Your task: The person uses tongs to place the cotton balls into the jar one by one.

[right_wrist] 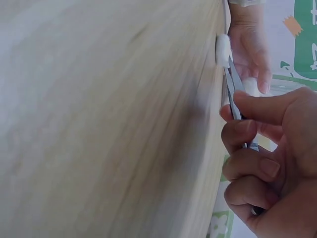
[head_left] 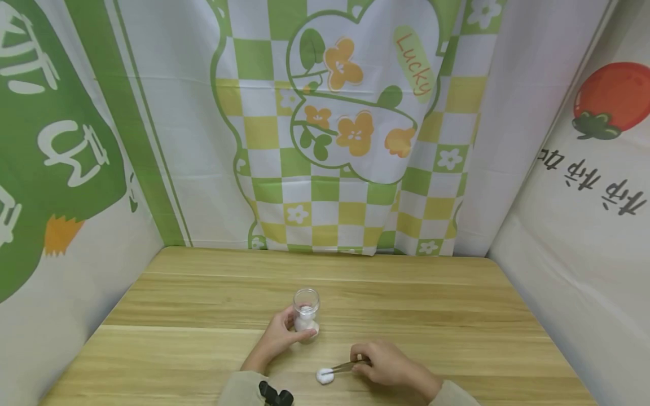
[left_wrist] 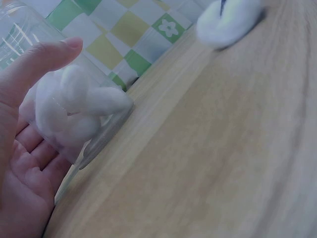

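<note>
A clear jar point(head_left: 306, 300) stands on the table, with several white cotton balls point(left_wrist: 74, 106) lying in its lower part. My left hand point(head_left: 280, 334) holds it from the left side, thumb across the front and fingers behind. No lid shows on the jar's mouth. In front of it, to the right, a round white cotton ball point(head_left: 325, 376) sits on the wood. My right hand point(head_left: 388, 363) grips metal tweezers point(right_wrist: 234, 89) with curled fingers. The tips of the tweezers reach the cotton ball; whether they pinch it or only touch it, I cannot tell.
The light wooden table point(head_left: 431, 299) extends around both hands. Printed curtains point(head_left: 335, 214) hang along its back edge, with more printed cloth point(head_left: 574, 225) at the sides. A black device point(head_left: 276, 393) is worn at my left wrist.
</note>
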Motion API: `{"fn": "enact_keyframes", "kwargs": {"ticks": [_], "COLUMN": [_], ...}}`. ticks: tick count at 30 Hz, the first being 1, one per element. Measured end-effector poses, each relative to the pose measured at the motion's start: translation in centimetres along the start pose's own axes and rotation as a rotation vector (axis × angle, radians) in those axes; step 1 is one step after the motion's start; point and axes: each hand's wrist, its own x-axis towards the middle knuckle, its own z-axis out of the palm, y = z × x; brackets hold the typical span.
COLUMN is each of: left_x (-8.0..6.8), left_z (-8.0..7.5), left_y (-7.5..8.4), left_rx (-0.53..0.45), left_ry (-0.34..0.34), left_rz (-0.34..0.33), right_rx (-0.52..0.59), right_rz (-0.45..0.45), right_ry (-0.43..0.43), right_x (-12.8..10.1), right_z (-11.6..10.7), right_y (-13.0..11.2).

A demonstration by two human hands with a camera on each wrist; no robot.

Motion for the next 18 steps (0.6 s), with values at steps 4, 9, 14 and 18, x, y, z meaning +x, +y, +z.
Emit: {"fn": "enact_keyframes", "kwargs": {"ticks": [4, 9, 14, 18], "left_x": [-0.04, -0.05, -0.04, -0.08], "left_z": [-0.04, -0.06, -0.08, -0.11], "left_y": [0.01, 0.07, 0.11, 0.22], "left_rx": [-0.016, -0.025, -0.026, -0.025], "left_ry": [-0.012, -0.016, -0.021, -0.025], "left_rz": [-0.001, -0.008, -0.013, -0.008], "right_rx": [-0.016, -0.003, 0.004, -0.006], "right_rz": [-0.028, -0.039, -0.034, -0.036], "right_ry": [0.034, 0.100, 0.103, 0.110], "right_x": [0.08, 0.13, 0.11, 0.12], "right_z": [-0.03, -0.14, -0.39, -0.43], "right_y": [-0.07, -0.01, -0.01, -0.07]}}
